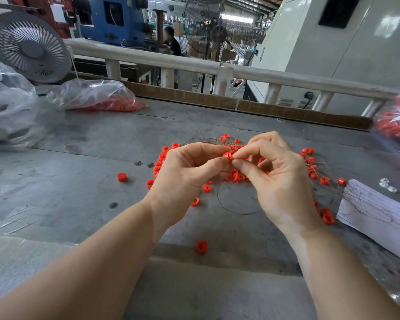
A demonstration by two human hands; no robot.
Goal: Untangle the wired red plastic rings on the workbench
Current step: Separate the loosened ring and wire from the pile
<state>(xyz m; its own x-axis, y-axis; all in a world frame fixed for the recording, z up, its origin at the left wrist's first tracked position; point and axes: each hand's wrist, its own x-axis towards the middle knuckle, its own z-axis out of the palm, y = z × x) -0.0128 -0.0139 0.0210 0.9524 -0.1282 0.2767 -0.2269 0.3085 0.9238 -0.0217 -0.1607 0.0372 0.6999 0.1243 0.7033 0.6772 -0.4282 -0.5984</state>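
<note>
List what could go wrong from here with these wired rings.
Both hands, left hand and right hand, pinch one red ring above the tangled pile; a hard pull could tighten the thin wire. Loose rings could roll off, like the stray ring near the workbench edge.

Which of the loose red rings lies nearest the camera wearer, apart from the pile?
The single red ring between the forearms, at the near edge of the workbench; every other ring lies farther away.

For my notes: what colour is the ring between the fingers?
Red ring, best seen in head view.
</note>
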